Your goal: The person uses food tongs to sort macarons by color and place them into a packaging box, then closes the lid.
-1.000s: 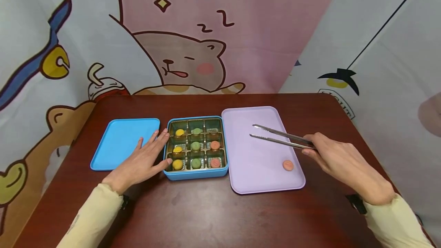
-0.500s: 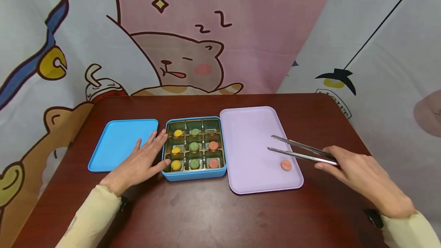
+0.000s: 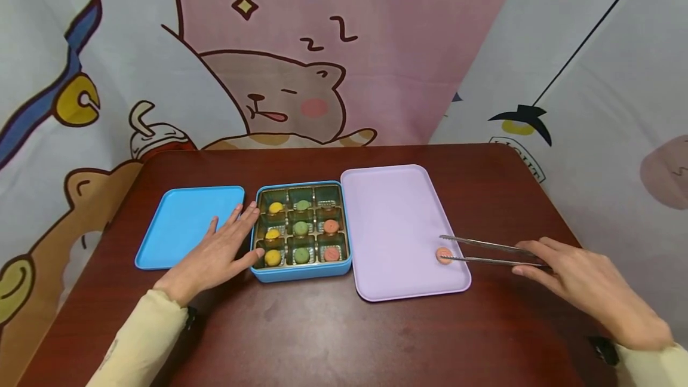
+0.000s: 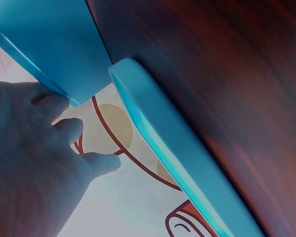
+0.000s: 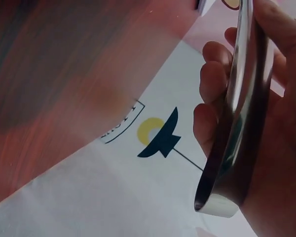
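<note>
My right hand (image 3: 583, 282) grips metal tongs (image 3: 491, 260), whose bent end shows in the right wrist view. The tongs' tips are apart, one over a pink-orange macaron-like round (image 3: 444, 255) on the lilac tray (image 3: 395, 214); whether they touch it I cannot tell. My left hand (image 3: 215, 252) rests with fingers spread along the left side of the blue box (image 3: 306, 272). Inside, a clear divided insert has yellow rounds (image 3: 273, 257) in the left column and green rounds (image 3: 301, 229) in the middle one. Pink-orange rounds (image 3: 331, 254) fill two right-hand compartments; the back right one holds none.
A blue lid (image 3: 185, 226) lies left of the box, partly behind my left hand. Box and lilac tray stand side by side on the dark wooden table (image 3: 322, 339). A printed cartoon cloth (image 3: 408, 46) hangs behind the table's back edge.
My right hand has moved right and toward me, bringing the tongs' tips from mid-tray to the lone pink-orange round. The left hand stays at the box.
</note>
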`<state>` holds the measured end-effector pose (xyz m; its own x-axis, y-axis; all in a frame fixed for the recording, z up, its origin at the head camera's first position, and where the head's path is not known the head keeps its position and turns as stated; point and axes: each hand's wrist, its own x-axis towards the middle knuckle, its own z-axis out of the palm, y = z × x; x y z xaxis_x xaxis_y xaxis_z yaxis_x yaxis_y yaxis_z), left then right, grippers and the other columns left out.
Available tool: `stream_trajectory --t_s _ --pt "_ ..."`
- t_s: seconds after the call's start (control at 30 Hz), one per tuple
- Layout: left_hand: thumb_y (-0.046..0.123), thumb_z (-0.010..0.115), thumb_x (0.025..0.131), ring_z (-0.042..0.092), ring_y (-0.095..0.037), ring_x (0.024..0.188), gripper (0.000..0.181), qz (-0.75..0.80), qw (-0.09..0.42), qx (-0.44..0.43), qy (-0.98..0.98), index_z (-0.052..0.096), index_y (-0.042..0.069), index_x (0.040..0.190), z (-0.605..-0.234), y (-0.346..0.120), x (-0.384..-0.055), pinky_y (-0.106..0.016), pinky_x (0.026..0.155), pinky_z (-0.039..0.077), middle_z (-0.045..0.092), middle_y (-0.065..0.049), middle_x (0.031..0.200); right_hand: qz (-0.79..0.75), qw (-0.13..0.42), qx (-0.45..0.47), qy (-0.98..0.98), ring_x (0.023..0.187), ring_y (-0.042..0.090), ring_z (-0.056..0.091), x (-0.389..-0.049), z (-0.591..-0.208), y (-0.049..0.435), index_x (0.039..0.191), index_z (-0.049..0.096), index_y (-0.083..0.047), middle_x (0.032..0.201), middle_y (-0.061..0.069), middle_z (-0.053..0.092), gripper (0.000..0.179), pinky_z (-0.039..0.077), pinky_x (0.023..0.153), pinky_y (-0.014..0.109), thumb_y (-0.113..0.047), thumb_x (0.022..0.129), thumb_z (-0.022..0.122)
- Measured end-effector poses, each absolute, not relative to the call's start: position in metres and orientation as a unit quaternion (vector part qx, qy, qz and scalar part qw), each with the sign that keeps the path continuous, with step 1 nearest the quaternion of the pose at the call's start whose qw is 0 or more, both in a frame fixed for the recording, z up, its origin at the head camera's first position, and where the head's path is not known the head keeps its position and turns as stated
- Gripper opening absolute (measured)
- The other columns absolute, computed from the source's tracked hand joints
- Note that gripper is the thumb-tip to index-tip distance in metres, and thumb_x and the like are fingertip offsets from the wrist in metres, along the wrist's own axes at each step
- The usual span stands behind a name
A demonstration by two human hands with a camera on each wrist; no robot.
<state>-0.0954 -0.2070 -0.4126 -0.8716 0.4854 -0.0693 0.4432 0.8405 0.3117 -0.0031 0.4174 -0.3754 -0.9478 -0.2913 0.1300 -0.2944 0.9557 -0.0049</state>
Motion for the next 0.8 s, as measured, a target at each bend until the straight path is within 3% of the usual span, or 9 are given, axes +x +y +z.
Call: stream_trajectory --t_s 0.17,0.5,0.8 --pt "0.054 0.055 0.104 0.007 -0.037 0.159 0.086 0.147 0.072 0.241 0.957 0.018 0.007 0.166 -0.4137 -0.2072 -0.0953 -0.074 0.117 0.007 0.013 -0.01 0.173 -0.004 0.072 0.154 -0.985 0.055 0.002 0.038 -0.0006 -0.3759 0.4229 0.112 0.074 -0.015 0.084 -0.006 0.061 0.044 0.035 0.044 0.029 -0.04 0.078 0.088" --pt "0.053 0.055 0.103 0.008 -0.037 0.159 0.086 0.147 0.071 0.24 0.957 0.019 0.007 0.166 -0.4147 -0.2071 -0.095 -0.074 0.117 0.007 0.014 -0.01 0.173 -0.016 0.018 0.144 -0.989 0.056 0.006 0.042 -0.0034 -0.3749 0.4202 0.113 0.075 -0.011 0.086 -0.002 0.063 0.045 0.04 0.045 0.032 -0.044 0.082 0.084" --pt "0.054 0.055 0.103 0.007 -0.038 0.159 0.087 0.147 0.075 0.24 0.957 0.016 0.008 0.167 -0.4141 -0.2073 -0.0956 -0.073 0.118 0.007 0.011 -0.009 0.173 -0.013 0.051 0.171 -0.984 0.053 0.0 0.036 -0.0045 -0.3781 0.4199 0.109 0.077 -0.013 0.079 -0.01 0.056 0.041 0.035 0.043 0.027 -0.039 0.078 0.087"
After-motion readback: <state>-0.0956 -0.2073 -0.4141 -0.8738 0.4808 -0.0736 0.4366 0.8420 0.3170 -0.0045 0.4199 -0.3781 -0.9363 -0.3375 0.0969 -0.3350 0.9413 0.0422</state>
